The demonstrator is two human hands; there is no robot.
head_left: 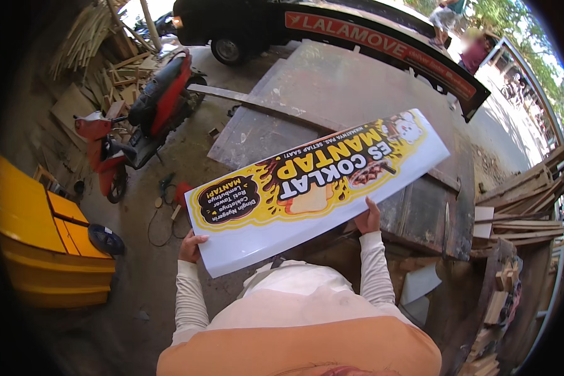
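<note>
1. Far left there's a yellow box, with a dark round thing against its side.
2. Next, a red and black scooter parked by a heap of scrap wood.
3. Left hand: clamped on the sign's near left corner, thumb on the printed face.
4. The sign itself: long, white-bordered, yellow and brown print upside down to the wearer. It's held out in front, right end angled away, over part of the table. Can't tell if they touch.
5. Black truck just beyond the table.
6. Right hand: clamped on the sign's near edge, fingers mostly hidden.
7. Far right, stacked planks.
</note>
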